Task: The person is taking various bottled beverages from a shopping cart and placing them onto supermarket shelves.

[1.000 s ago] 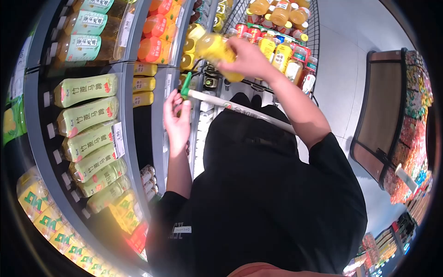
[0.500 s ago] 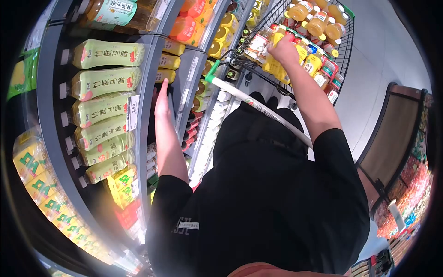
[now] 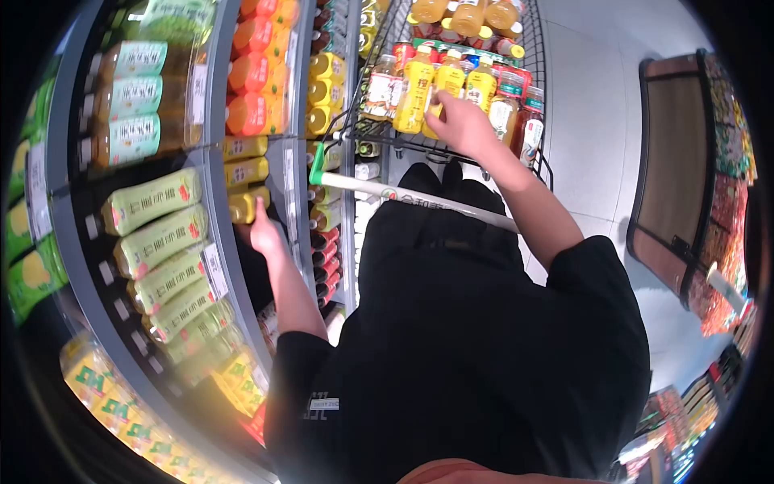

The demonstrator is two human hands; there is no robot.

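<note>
My left hand [image 3: 264,232] reaches into the shelf on the left, its fingers closed on the end of a yellow drink bottle [image 3: 243,206]. Similar yellow bottles lie just above it. My right hand [image 3: 461,125] is over the near end of the shopping cart [image 3: 551,165], with curled fingers on the lower part of a yellow bottle [image 3: 447,79] standing among others. Part of that bottle is hidden behind the fingers. Another yellow bottle [image 3: 415,93] stands upright just left of it.
The cart's white handle bar [image 3: 419,198] crosses in front of my body. Green-labelled bottles [image 3: 165,238] and orange bottles [image 3: 262,68] fill neighbouring shelf sections. A brown-panelled stand [image 3: 673,169] is to the right, across the grey floor [image 3: 592,121].
My left hand has gone from held flat beside the shelf to gripping a yellow bottle there. My right hand stays at the yellow bottles in the cart. The view has shifted.
</note>
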